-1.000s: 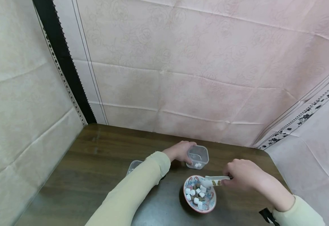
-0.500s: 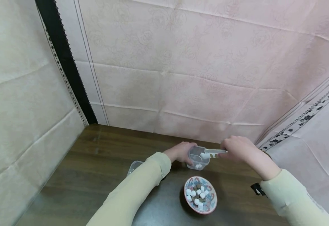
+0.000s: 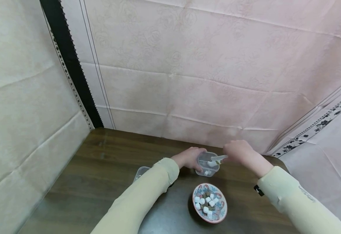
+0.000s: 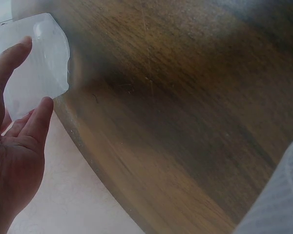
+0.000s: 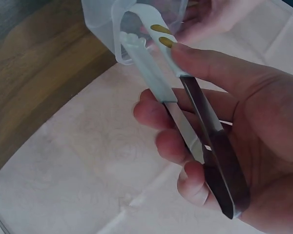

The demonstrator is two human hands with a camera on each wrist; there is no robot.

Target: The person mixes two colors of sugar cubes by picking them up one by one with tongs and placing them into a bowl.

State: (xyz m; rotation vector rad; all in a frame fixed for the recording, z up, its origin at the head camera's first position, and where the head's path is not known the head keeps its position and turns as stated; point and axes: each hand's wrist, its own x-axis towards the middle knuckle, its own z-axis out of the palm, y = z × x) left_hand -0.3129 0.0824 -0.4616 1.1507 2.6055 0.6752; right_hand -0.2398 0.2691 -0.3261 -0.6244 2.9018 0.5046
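Observation:
My left hand grips a small clear plastic container by its side, thumb and fingers on opposite walls in the left wrist view. A few white cubes lie at the container's near end. In my right hand is a pair of tongs with white tips and dark metal arms. The tong tips reach into the container's mouth, spread apart, with no cube visible between them. Nearer me stands a patterned bowl holding several white marshmallow-like cubes and some brown pieces.
Another clear container stands to the left, partly hidden behind my left sleeve. The dark wooden table ends at pale cloth walls at the back and sides.
My right hand has moved the tongs from over the bowl up to the container, and their tips now point into it. The left hand and container have barely moved.

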